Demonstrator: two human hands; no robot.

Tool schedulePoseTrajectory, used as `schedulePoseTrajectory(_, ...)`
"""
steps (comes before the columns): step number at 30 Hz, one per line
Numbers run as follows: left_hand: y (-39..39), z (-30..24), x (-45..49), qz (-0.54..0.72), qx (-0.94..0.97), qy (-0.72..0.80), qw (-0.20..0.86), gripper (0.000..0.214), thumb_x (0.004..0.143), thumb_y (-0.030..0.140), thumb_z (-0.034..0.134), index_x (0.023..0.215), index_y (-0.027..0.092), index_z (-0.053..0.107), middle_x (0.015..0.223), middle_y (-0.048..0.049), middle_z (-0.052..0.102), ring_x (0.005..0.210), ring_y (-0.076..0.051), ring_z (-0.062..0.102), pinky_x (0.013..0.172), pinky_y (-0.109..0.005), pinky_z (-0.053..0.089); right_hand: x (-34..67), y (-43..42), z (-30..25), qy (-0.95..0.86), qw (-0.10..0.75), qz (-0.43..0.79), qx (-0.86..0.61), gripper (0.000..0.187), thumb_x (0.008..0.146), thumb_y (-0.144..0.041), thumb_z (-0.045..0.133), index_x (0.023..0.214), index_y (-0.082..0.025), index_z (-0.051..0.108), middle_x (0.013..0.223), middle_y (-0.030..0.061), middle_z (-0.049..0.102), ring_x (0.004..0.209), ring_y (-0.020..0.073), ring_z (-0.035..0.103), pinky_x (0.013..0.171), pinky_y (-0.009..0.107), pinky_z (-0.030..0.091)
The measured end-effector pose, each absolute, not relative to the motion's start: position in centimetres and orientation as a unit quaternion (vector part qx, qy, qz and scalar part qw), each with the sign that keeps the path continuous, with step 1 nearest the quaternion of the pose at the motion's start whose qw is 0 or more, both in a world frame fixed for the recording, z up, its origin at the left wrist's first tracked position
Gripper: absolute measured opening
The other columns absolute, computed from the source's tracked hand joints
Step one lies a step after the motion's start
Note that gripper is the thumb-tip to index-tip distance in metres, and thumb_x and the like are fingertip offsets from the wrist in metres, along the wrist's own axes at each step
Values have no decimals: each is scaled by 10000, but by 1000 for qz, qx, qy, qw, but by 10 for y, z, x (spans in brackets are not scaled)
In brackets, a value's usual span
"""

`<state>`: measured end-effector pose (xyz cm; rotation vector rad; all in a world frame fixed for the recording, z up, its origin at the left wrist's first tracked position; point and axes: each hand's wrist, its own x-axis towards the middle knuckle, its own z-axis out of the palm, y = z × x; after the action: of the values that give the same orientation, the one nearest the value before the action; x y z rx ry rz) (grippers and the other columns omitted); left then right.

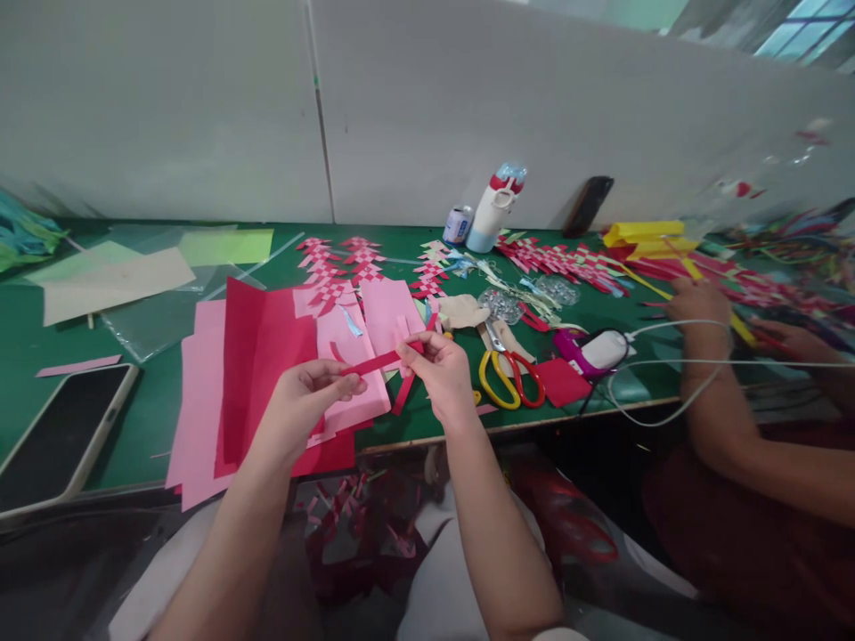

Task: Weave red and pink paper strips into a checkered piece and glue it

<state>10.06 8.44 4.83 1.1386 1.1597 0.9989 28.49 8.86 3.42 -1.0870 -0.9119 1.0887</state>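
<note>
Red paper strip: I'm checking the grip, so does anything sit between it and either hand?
Nothing visible does. The left hand pinches the red paper strip at one end, the right hand at the other, both directly on the paper. Pink sheets lie beneath it, not between.

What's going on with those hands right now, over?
Left hand and right hand pinch one red paper strip by its ends. Strip held over pink sheets. Scissors lie apart, to the right; nothing blocks.

I see a green bench (20, 347) running along white wall panels (166, 107), with a window (802, 36) letting daylight in at the upper right corner.
</note>
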Motion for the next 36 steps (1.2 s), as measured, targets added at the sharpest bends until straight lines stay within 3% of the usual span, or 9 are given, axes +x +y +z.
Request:
schedulePoseTrajectory(19,86,50,96,416,494,494,582,254,679,383,777,753,147,717,711,-65,739,677,-160,667,686,-259,510,287,89,32,-398,614,482,-483,295,609,-369,814,768,-172,663,641,-22,634,488,86,528,505,234,481)
schedulePoseTrajectory(28,91,46,84,402,476,509,594,229,636,353,800,695,155,701,631,-58,713,573,-149,631,577,-249,487,295,90,33,-396,606,490,-487,255,596,-335,802,751,-172,680,627,-5,642,528,111,567,519,251,476)
schedulePoseTrajectory(36,90,56,78,374,492,509,599,216,626,341,798,696,156,711,611,-55,705,551,-125,607,571,-225,489,290,91,31,-412,613,478,-475,158,592,-251,764,702,-180,675,529,-55,532,469,77,487,460,213,394)
